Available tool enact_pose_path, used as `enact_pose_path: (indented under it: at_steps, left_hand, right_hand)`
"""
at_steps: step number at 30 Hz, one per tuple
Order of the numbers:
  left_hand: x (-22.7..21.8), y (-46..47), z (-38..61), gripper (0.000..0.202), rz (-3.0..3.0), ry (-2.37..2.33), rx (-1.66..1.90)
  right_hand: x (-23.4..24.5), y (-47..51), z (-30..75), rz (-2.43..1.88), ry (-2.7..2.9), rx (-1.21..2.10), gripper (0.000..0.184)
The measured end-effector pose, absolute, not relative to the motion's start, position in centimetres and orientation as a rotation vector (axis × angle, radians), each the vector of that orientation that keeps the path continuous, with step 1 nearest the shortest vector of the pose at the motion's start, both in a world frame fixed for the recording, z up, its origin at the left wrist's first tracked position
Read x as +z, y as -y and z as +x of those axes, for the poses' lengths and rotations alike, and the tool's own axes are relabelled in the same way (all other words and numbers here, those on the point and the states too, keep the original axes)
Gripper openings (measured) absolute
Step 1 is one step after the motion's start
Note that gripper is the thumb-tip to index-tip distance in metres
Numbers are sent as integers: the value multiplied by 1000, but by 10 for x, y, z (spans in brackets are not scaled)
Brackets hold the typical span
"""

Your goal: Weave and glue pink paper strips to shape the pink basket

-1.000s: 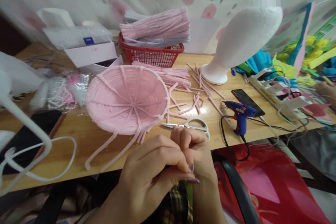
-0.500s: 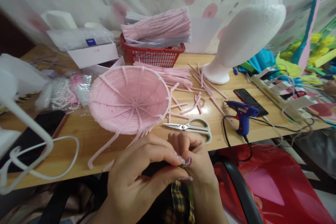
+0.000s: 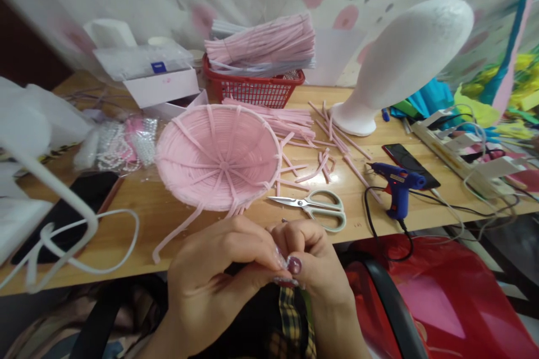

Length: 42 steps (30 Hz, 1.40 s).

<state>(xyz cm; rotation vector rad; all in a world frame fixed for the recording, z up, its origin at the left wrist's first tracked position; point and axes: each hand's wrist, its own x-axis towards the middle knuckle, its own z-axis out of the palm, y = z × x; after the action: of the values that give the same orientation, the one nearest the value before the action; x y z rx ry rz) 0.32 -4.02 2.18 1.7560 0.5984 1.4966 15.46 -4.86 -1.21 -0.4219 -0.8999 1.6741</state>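
Observation:
My left hand [image 3: 223, 269] and my right hand [image 3: 314, 263] meet in front of the table edge, fingertips pressed together. Both are closed in a pinch; whatever may be between the fingers is hidden or too small to name. Just beyond them, a pink woven bowl-shaped basket [image 3: 252, 151] rests on the table, its ribs meeting at the centre and a loose strip [image 3: 179, 233] trailing from its near side. Scissors [image 3: 324, 205] with pale handles lie right behind my right hand, blades pointing left.
A blue glue gun [image 3: 396, 182] stands at right with its cord, beside a phone [image 3: 410, 165] and a power strip [image 3: 455, 154]. Behind are a white foam stand [image 3: 404, 67], a red basket [image 3: 256, 90] of pink strips and loose pink strips [image 3: 290, 120]. A lamp arm [image 3: 54, 179] occupies the left.
The view has shifted slightly, so the table things appear further right. My right thumb has turned so its dark nail shows, and the fingertips of both hands have drawn closer together.

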Motion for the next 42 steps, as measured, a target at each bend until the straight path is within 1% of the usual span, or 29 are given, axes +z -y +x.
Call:
enact_pose_path:
  at_steps: [6, 12, 19, 24, 28, 34, 42]
  left_hand:
    - [20, 45, 5, 7, 1646, -697, 1488]
    - [21, 40, 3, 4, 1752, -640, 1502]
    - [16, 38, 3, 8, 1653, -585, 1532]
    - [16, 40, 4, 12, 1605, -617, 1523]
    - [13, 44, 5, 10, 1526, -649, 1540]
    - [10, 45, 6, 8, 1564, -669, 1588]
    - [12, 46, 5, 12, 1574, -737, 1586]
  right_hand:
    - [-5, 48, 151, -470, 875, 1671, 61]
    - [-2, 50, 149, -498, 880, 1708, 63]
    - [-3, 53, 148, -436, 832, 1781, 62]
    - [0, 52, 146, -439, 825, 1778, 65]
    - [2, 51, 145, -456, 842, 1757, 65]
    - [1, 51, 144, -475, 860, 1743, 65]
    - [4, 51, 141, -476, 835, 1762, 67]
